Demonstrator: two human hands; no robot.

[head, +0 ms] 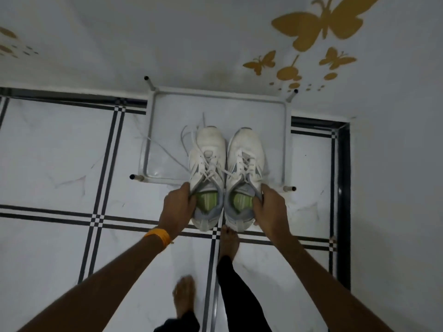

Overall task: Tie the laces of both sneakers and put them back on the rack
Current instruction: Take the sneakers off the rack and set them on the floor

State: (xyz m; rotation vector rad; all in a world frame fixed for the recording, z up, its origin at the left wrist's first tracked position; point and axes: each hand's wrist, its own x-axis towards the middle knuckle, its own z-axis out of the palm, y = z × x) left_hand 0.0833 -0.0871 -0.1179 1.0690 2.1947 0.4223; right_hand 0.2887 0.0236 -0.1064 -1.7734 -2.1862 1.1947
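Note:
Two white sneakers with grey collars and green insoles are held side by side, toes pointing away from me. My left hand (178,207) grips the outer collar of the left sneaker (208,159). Its laces hang loose and trail out to the left. My right hand (269,209) grips the outer collar of the right sneaker (247,154), whose laces look loosely crossed. Both shoes hover over the front part of a white-framed rack (285,140) standing against the wall. Whether their soles touch the rack's top shelf I cannot tell.
The rack's four post ends stick up at its corners, such as the front-left post (136,177). White floor tiles with black lines (105,164) surround it. My bare feet (229,240) stand just before the rack. Gold butterfly decals (318,25) mark the wall.

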